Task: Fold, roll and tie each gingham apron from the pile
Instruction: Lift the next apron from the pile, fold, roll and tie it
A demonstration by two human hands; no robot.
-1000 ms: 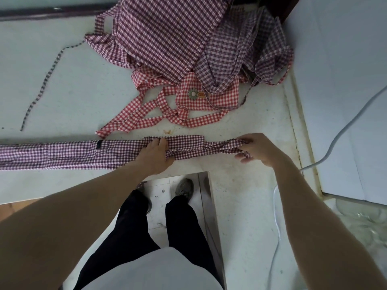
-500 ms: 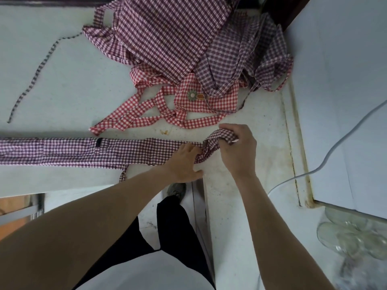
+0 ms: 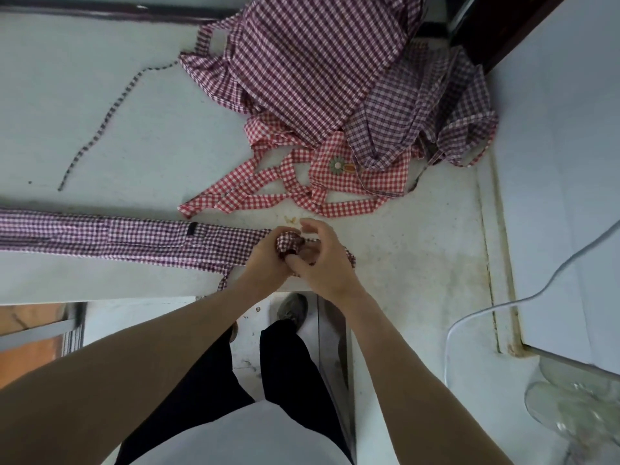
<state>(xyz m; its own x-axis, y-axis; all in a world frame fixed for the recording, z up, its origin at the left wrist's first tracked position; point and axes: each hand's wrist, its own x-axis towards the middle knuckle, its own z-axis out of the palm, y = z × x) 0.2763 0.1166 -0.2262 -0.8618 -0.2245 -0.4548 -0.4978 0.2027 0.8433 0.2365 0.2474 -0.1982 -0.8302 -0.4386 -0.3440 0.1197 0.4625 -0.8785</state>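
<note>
- Both hands are met at the right end of the folded apron [image 3: 134, 241], where a small tight roll [image 3: 288, 242] has been started near the front edge of the white counter [image 3: 100, 135].
- By the left hand [image 3: 265, 263], the roll is gripped from the near side, with the fingers curled around it.
- By the right hand [image 3: 323, 260], the roll is pinched from the right between thumb and curled fingers; the index finger is lifted clear above it.
- To the left, the unrolled length of the apron is laid flat as a long band running out of view.
- Slack could be let into the roll if the grip is eased, since so few turns have been made; a loose, coned roll would likely result.
- A loose strap [image 3: 224, 280] is hung over the counter edge just below the band; it could be caught in the roll or dragged off line.
- Behind the hands, the pile [image 3: 335, 78] of aprons and a red apron [image 3: 339, 182] with trailing ties are left waiting; those ties lie near enough that they could be snagged.
</note>
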